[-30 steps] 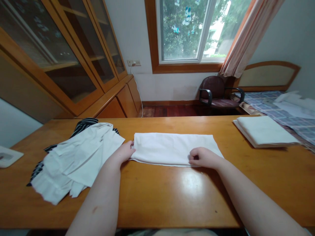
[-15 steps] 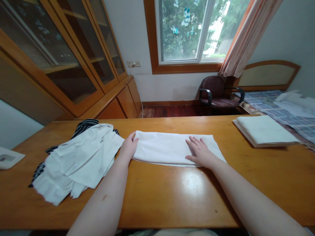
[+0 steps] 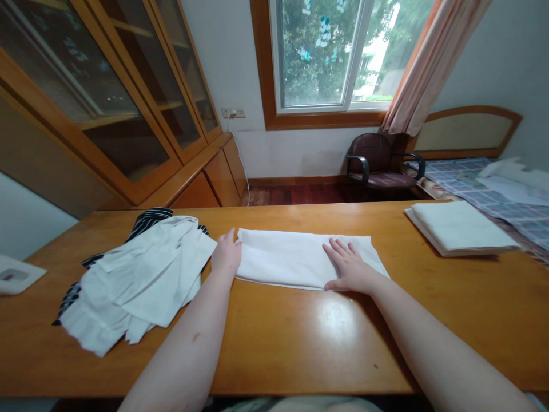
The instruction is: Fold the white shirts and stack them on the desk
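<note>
A white cloth (image 3: 291,258), folded into a long band, lies flat across the middle of the wooden table (image 3: 300,343). My left hand (image 3: 226,256) rests at the cloth's left end, fingers stretched forward against its edge. My right hand (image 3: 349,266) lies flat on the right part of the cloth, fingers spread, pressing it down. Neither hand holds anything.
A loose heap of white garments (image 3: 137,280) over a dark striped one (image 3: 146,219) lies at the left. A folded white stack (image 3: 461,229) sits at the table's far right. A white object (image 3: 15,274) is at the left edge. Beyond stand cabinets, a chair (image 3: 377,163) and a bed.
One second ago both hands were closed at the cloth's near edge. They have since opened and slid forward, and now lie flat on the cloth. The cloth stays in place.
</note>
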Demonstrator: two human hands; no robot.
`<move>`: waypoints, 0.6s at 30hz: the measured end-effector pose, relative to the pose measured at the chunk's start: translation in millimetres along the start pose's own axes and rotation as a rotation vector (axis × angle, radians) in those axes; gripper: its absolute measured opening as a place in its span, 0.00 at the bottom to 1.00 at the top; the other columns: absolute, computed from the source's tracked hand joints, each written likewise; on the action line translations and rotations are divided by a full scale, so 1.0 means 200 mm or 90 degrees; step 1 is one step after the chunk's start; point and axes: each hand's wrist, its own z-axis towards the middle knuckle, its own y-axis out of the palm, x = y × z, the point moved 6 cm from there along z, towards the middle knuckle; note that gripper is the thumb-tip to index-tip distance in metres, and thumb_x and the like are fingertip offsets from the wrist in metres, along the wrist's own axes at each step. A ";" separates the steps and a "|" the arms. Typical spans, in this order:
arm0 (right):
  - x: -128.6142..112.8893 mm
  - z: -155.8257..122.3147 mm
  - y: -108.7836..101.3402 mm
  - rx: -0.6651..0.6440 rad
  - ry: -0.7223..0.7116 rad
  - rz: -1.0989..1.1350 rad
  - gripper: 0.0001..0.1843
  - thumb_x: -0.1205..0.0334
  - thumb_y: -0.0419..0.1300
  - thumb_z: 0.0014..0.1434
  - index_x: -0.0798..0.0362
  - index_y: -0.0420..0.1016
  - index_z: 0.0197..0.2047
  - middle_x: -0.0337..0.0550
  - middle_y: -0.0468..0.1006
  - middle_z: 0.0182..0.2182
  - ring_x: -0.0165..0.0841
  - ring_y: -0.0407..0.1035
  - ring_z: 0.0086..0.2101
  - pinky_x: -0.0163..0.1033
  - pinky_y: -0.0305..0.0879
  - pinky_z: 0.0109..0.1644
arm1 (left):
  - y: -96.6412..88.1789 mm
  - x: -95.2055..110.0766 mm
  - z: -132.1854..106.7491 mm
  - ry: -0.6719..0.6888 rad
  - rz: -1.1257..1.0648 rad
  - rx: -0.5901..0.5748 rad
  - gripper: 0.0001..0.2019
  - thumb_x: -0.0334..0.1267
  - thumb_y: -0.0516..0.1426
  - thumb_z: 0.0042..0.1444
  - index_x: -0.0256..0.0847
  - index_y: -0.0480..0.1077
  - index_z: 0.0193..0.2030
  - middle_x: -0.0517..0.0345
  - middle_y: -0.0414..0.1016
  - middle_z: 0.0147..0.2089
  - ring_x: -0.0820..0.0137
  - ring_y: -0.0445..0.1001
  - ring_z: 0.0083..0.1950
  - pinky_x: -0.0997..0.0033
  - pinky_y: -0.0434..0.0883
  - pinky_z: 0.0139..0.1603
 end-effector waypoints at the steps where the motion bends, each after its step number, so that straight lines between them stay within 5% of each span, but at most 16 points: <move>1: -0.01 0.00 -0.01 0.006 -0.003 0.003 0.61 0.34 0.62 0.41 0.55 0.42 0.70 0.59 0.37 0.67 0.50 0.30 0.65 0.59 0.30 0.65 | -0.02 0.04 -0.03 0.027 0.022 0.032 0.24 0.37 0.50 0.59 0.36 0.60 0.63 0.42 0.68 0.57 0.58 0.68 0.55 0.62 0.64 0.55; 3: -0.02 0.00 -0.03 0.025 -0.017 0.007 0.61 0.36 0.64 0.39 0.51 0.42 0.70 0.57 0.36 0.68 0.51 0.30 0.65 0.61 0.29 0.64 | -0.02 0.16 -0.09 0.124 0.057 0.051 0.23 0.39 0.48 0.60 0.38 0.61 0.62 0.44 0.63 0.62 0.58 0.63 0.61 0.61 0.59 0.61; 7: -0.03 0.00 -0.04 0.050 -0.051 0.008 0.62 0.36 0.66 0.36 0.49 0.44 0.69 0.56 0.37 0.68 0.52 0.31 0.65 0.62 0.28 0.64 | 0.11 0.35 -0.20 0.317 0.092 -0.093 0.27 0.51 0.49 0.59 0.48 0.59 0.64 0.53 0.52 0.69 0.55 0.48 0.69 0.51 0.45 0.67; 11: 0.00 0.02 -0.02 0.049 -0.048 0.009 0.56 0.32 0.59 0.44 0.52 0.48 0.68 0.57 0.42 0.67 0.51 0.36 0.65 0.59 0.32 0.65 | 0.21 0.34 -0.19 0.322 0.105 -0.201 0.31 0.55 0.47 0.59 0.49 0.51 0.68 0.56 0.46 0.71 0.58 0.42 0.71 0.48 0.41 0.67; 14: 0.04 0.04 -0.01 0.069 0.029 0.018 0.39 0.39 0.45 0.60 0.54 0.51 0.67 0.54 0.49 0.66 0.44 0.41 0.65 0.54 0.38 0.66 | 0.23 0.30 -0.16 0.303 0.106 -0.199 0.33 0.57 0.45 0.59 0.47 0.49 0.69 0.56 0.44 0.71 0.61 0.40 0.71 0.50 0.39 0.68; 18: 0.10 0.06 0.00 0.100 0.157 -0.033 0.37 0.43 0.41 0.63 0.58 0.53 0.67 0.55 0.51 0.65 0.42 0.41 0.65 0.50 0.38 0.66 | 0.22 0.24 -0.12 0.238 0.098 -0.185 0.32 0.56 0.42 0.61 0.47 0.48 0.69 0.56 0.42 0.72 0.59 0.39 0.71 0.49 0.43 0.67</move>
